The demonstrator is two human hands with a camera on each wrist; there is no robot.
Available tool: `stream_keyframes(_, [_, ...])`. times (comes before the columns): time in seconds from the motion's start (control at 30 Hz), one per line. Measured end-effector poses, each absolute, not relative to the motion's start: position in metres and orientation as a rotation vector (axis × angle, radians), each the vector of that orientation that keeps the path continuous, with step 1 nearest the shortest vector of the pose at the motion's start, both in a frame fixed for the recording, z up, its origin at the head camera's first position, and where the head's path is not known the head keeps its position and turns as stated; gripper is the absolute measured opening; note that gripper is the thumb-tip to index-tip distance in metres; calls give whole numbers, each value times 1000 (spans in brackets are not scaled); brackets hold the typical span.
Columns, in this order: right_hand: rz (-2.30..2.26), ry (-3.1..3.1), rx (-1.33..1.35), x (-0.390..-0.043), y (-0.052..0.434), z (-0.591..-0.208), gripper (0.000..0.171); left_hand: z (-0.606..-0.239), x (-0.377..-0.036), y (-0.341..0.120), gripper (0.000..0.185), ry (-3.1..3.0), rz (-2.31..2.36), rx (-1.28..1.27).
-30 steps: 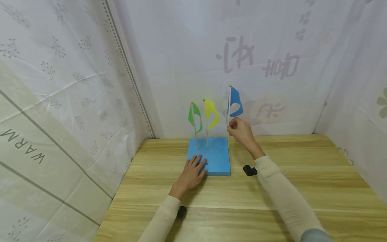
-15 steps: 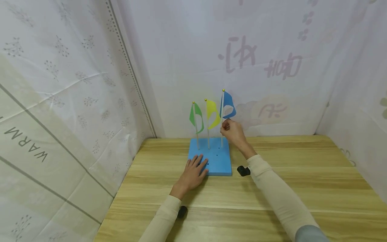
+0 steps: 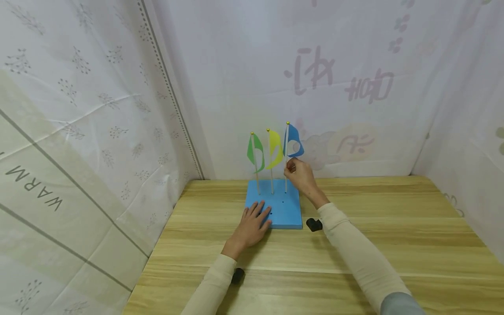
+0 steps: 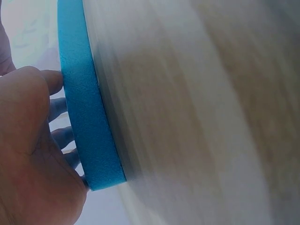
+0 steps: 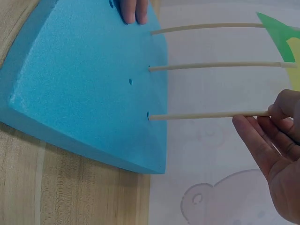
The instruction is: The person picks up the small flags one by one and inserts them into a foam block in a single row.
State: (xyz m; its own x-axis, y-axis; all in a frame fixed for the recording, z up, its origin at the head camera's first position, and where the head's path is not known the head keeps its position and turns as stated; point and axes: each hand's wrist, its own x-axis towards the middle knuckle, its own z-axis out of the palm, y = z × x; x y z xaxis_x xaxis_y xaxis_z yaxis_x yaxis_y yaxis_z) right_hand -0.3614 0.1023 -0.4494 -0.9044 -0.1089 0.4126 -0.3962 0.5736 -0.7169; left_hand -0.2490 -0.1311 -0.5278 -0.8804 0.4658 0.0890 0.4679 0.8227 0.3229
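Nearest to me, two beige sleeves run forward over the desk (image 3: 354, 253), with a small black object (image 3: 236, 275) beside the left sleeve and another (image 3: 313, 225) by the right wrist. Further on, I see my left hand (image 3: 252, 225) lying flat, fingers spread, pressing on the near left part of the blue foam block (image 3: 289, 210); the left wrist view shows the fingers (image 4: 56, 108) on top of it and the block's edge lying on the desk. Beyond that, three flags stand upright in a row along the block's far side: green (image 3: 255, 151) on the left, yellow (image 3: 274, 149) in the middle, blue (image 3: 293, 142) on the right. My right hand (image 3: 301, 175) pinches the blue flag's stick (image 5: 206, 115) between thumb and fingertips, partway up; in the right wrist view the stick's foot sits in a hole in the block. Behind everything hangs a white printed curtain (image 3: 236, 65).
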Motion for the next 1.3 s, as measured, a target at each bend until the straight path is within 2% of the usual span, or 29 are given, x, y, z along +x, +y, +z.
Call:
stream_keyframes(0.57, [1232,-2510,433,-361,102,-466,11,-526,-248,-130,55,-3004,-527,-754])
stream_keyframes(1.3, [1241,-2536,392,-360,108,-468,15,-529,-249,-129,55,-3007,-471,-728])
